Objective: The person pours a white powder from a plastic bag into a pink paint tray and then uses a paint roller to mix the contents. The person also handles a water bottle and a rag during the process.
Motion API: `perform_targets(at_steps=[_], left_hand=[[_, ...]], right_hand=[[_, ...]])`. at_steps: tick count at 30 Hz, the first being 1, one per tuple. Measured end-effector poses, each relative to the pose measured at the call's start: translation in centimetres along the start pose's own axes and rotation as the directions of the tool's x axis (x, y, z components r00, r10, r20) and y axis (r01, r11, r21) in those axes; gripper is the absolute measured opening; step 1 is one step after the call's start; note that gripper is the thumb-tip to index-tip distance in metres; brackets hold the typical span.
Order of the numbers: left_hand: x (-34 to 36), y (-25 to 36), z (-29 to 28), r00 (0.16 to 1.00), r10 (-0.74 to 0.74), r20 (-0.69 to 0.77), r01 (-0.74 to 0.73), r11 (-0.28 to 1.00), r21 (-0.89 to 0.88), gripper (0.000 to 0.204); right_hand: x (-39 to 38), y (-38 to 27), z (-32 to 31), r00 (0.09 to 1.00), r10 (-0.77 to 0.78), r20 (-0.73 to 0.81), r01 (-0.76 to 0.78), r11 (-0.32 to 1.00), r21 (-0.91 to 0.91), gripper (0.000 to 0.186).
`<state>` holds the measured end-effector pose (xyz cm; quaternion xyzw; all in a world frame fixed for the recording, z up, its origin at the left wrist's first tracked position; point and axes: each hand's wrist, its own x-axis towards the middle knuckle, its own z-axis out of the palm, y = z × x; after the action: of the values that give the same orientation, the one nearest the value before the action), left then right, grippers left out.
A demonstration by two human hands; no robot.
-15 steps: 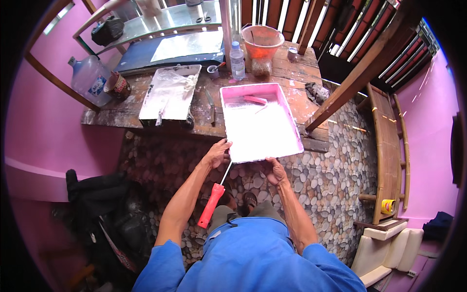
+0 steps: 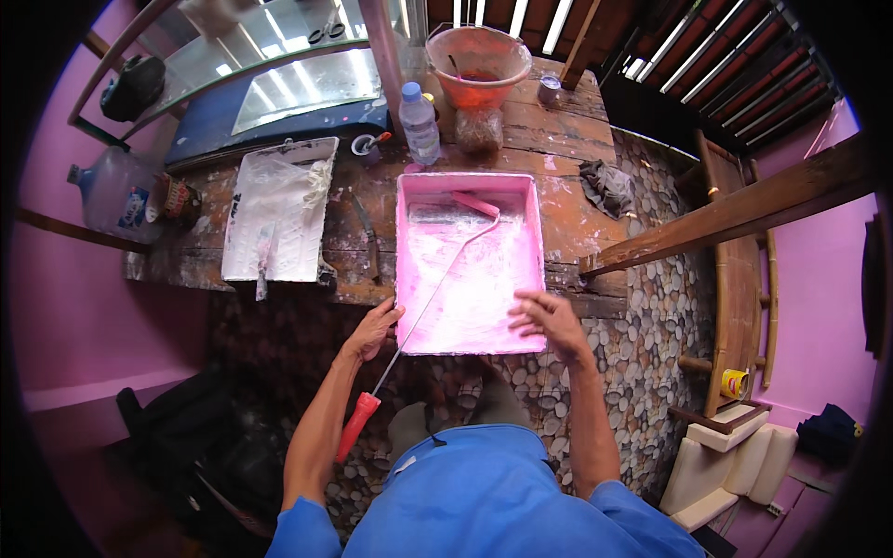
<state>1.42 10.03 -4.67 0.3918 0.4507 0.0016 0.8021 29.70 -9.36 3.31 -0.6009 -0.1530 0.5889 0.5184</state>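
Note:
A pink paint tray (image 2: 409, 265) rests at the table's front edge, its near end jutting past it. My left hand (image 2: 372, 330) grips the tray's left rim near the front corner. My right hand (image 2: 549, 321) is above the tray's right side near the front, empty, with fingers spread. A paint roller (image 2: 474, 203) lies in the tray, its pink sleeve at the far end. The roller's thin metal rod runs diagonally across, and its red handle (image 2: 356, 428) sticks out over the near rim, beside my left forearm. Pink paint coats the tray's inside.
A white-smeared tray (image 2: 279, 209) with a brush stands left of a putty knife (image 2: 367, 237). Behind are a water bottle (image 2: 419, 126), a paint bucket (image 2: 479, 70) and a small cup (image 2: 367, 147). A grey rag (image 2: 606, 189) lies right; a wooden post (image 2: 726, 209) slants there.
My right hand has let go of the tray's near edge and risen over its right side. The tray now sits straighter, and the roller's sleeve and rod have shifted. The view has moved too.

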Motion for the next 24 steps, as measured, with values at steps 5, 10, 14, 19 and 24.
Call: perform_targets(at_steps=[5,10,14,19,24], left_hand=[[1.7,-1.7,-0.7,1.000,-0.005,-0.001,0.005,1.000,0.012,0.045],[0.8,-0.1,0.1,0.999,-0.020,-0.033,0.019,1.000,-0.025,0.047],[0.8,-0.4,-0.2,0.999,-0.027,-0.043,0.026,0.999,-0.021,0.047],[1.1,-0.3,-0.2,0.998,-0.047,-0.047,0.047,0.999,0.001,0.050],[0.3,1.0,0.3,0.999,-0.042,-0.024,0.041,0.998,-0.046,0.051]], right_hand=[[19.8,-1.3,-12.2,0.514,-0.479,-0.712,0.130,0.863,-0.488,0.062],[27.9,-2.9,-18.3,0.315,-0.379,-0.870,-0.522,0.696,-0.493,0.081],[30.9,-1.0,-21.9,0.166,-0.477,-0.863,-0.664,0.593,-0.456,0.067],[30.4,0.6,-22.6,0.140,-0.660,-0.738,-0.490,0.601,-0.631,0.030],[24.7,2.0,-16.4,0.459,-0.686,-0.564,-0.376,0.425,-0.823,0.027]])
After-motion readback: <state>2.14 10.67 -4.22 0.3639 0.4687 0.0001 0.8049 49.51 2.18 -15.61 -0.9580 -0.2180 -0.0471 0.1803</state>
